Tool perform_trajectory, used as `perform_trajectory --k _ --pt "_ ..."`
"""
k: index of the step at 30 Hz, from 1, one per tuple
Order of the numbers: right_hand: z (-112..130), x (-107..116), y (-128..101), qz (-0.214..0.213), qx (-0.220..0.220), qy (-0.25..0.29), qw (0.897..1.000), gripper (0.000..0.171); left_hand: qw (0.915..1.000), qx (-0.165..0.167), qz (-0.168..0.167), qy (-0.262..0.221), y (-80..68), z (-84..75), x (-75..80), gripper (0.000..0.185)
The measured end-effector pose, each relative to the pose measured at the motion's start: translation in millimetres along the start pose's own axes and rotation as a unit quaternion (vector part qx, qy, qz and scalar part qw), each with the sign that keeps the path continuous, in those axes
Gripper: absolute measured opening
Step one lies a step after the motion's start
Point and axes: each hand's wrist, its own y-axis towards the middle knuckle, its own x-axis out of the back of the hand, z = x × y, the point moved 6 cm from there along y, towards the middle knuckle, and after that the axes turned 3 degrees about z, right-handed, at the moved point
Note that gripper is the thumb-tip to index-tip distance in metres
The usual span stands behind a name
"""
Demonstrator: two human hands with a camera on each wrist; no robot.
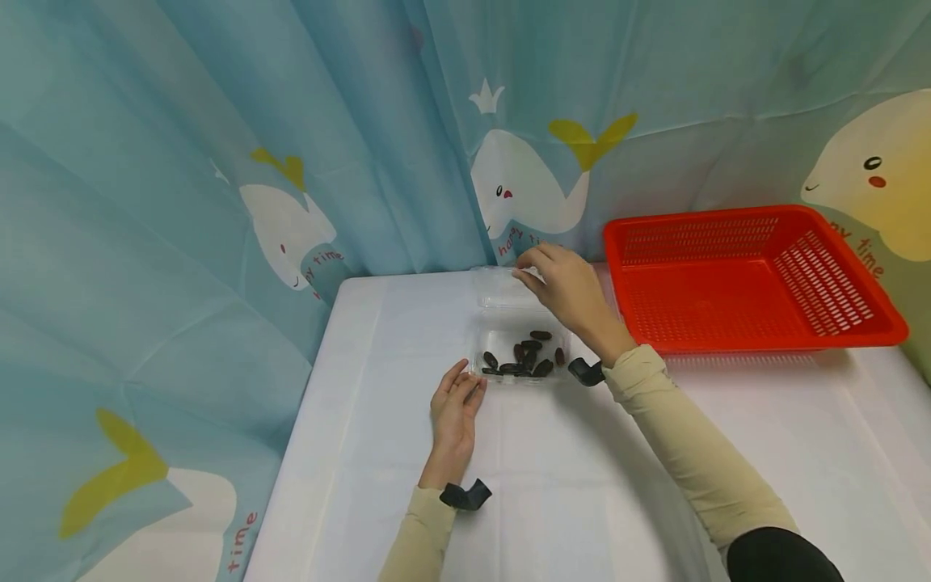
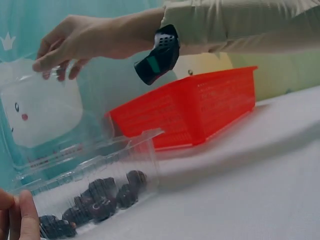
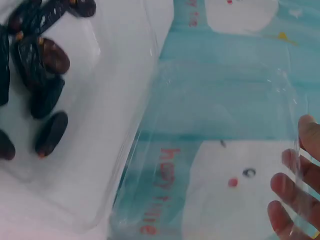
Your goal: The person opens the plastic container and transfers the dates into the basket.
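A clear plastic clamshell box (image 1: 476, 335) stands on the table, its lid (image 3: 225, 115) raised at the back. Several dark brown dates (image 1: 528, 352) lie in the box, mostly toward its front. My left hand (image 1: 456, 414) is at the front left corner of the box, where its fingertips (image 2: 28, 212) pinch the edge. Above the back of the box, my right hand (image 1: 567, 289) holds the free edge of the see-through lid between its thumb and fingers, seen in the right wrist view.
A red perforated plastic basket (image 1: 727, 299) stands at the back right, close to the right forearm. The white-covered table (image 1: 553, 501) ends at the left and back against a blue curtain (image 1: 218, 202) printed with whales.
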Motion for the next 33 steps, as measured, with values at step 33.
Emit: perform_trajectory --k 33 --pt "-82 -56 -65 -0.096 -0.314 0.357 0.874 0.046 0.9975 0.006 0.048 0.052 -2.6 -9.6 -2.7 0.043"
